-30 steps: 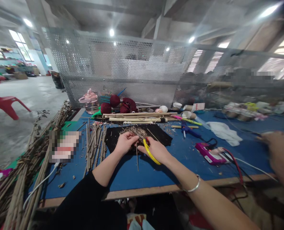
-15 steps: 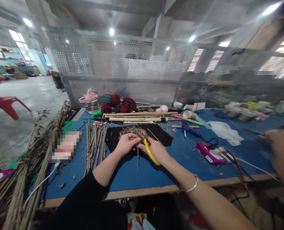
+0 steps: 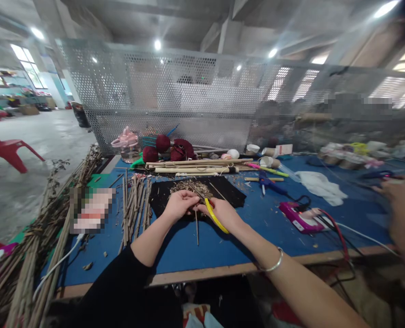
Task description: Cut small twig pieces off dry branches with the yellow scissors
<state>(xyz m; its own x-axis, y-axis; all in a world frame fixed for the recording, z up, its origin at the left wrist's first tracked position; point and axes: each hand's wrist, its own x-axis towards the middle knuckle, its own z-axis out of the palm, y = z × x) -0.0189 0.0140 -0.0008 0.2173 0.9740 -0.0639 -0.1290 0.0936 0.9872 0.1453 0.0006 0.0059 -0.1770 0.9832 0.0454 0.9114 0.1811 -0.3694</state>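
My right hand [image 3: 223,214] is closed around yellow-handled scissors [image 3: 218,221], whose dark blades point up and left over the scraps. In my left hand [image 3: 181,203] the fingers are pinched on a thin dry stem [image 3: 197,232], which hangs down toward the front of the table. The fingertips of both hands meet close together, so the spot where blade and stem come together is hidden. Under them lies a black cloth [image 3: 161,193] with a heap of dry plant scraps [image 3: 181,185]. To the left, several cut dry stalks [image 3: 134,212] lie side by side.
Bundled dry stalks [image 3: 57,218] lean along the left edge. Behind are bamboo sticks [image 3: 195,170] and dark red balls [image 3: 163,143]. To the right are a blue glue gun [image 3: 265,182], a magenta power strip [image 3: 299,221], white plastic [image 3: 321,187] and another person's hand [image 3: 402,196].
My hands stay almost in place; the stem's lower end has shifted slightly down. At the right, the other person's hand has moved, and a dark blue tool now shows beside it.
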